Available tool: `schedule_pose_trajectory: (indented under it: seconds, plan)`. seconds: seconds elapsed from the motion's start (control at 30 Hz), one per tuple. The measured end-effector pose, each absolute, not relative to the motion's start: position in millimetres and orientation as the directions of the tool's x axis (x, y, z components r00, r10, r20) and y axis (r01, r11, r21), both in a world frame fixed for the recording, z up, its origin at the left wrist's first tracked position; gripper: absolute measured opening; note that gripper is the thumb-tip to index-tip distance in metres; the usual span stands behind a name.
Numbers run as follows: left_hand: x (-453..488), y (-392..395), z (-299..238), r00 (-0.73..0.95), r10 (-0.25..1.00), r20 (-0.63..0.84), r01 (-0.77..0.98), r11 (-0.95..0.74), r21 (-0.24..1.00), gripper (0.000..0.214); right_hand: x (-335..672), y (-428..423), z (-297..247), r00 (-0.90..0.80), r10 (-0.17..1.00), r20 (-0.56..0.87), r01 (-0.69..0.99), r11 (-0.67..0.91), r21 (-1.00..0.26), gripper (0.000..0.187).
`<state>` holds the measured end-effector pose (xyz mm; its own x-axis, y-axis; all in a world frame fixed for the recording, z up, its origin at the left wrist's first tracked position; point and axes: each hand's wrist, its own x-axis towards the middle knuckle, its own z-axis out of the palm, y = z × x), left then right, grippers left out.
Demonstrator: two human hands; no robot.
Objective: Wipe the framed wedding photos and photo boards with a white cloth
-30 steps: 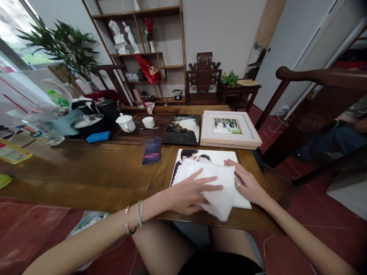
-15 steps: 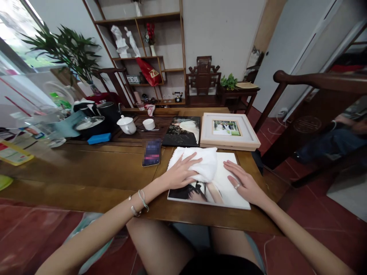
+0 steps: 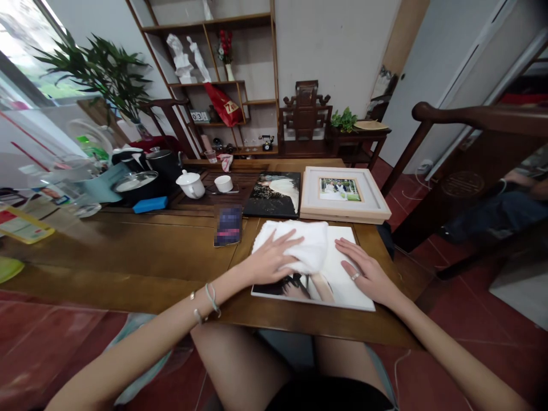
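Observation:
My left hand (image 3: 274, 258) lies flat with spread fingers on a folded white cloth (image 3: 314, 242). Beneath the cloth is a photo panel (image 3: 342, 294) with a white edge, showing dark clothing and a person's arm in its lower part; the cloth hides much of its upper left. Resting flat on the panel's right side is my right hand (image 3: 368, 274), fingers stretched out and a ring on one of them. A phone (image 3: 228, 226) lies on the table just left of the panel.
Behind the panel lie a dark photo panel (image 3: 273, 197) and a pale wooden picture frame (image 3: 346, 197). To the left stand a white teapot (image 3: 191, 185), a small white cup (image 3: 223, 183), a blue block (image 3: 150, 205) and a dark pot (image 3: 139, 187). A wooden chair (image 3: 466, 165) is at right.
The cloth under my left hand has shifted slightly to the right across the panel. My right hand stays in the same place on it. The whole view has moved a little.

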<state>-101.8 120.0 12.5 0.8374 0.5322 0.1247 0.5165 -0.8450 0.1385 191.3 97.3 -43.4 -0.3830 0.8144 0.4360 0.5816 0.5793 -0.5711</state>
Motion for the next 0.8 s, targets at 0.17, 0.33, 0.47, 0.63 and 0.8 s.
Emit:
schedule_pose_trajectory:
  seconds: [0.17, 0.33, 0.47, 0.63, 0.8]
  plan:
    - [-108.9, 140.6, 10.5, 0.807, 0.578, 0.123, 0.567, -0.816, 0.113, 0.029, 188.7, 96.1, -42.1, -0.386, 0.812, 0.439, 0.575, 0.583, -0.574, 0.039]
    - [-96.0, 100.1, 15.4, 0.858, 0.507, 0.080, 0.497, -0.859, 0.122, 0.027, 191.5, 97.5, -45.5, -0.374, 0.814, 0.444, 0.581, 0.579, -0.572, 0.040]
    - [-80.9, 60.9, 16.9, 0.928, 0.367, 0.067, 0.358, -0.926, 0.116, 0.029, 195.5, 99.8, -49.4, -0.409, 0.792, 0.454, 0.542, 0.611, -0.577, 0.045]
    - [-80.9, 65.4, 17.5, 0.943, 0.327, 0.059, 0.319, -0.941, 0.111, 0.026, 195.9, 99.9, -49.0, -0.422, 0.790, 0.444, 0.546, 0.613, -0.571, 0.046]
    - [-90.3, 108.5, 15.0, 0.861, 0.507, 0.052, 0.500, -0.860, 0.106, 0.028, 191.4, 97.3, -44.1, -0.378, 0.817, 0.436, 0.581, 0.576, -0.575, 0.039]
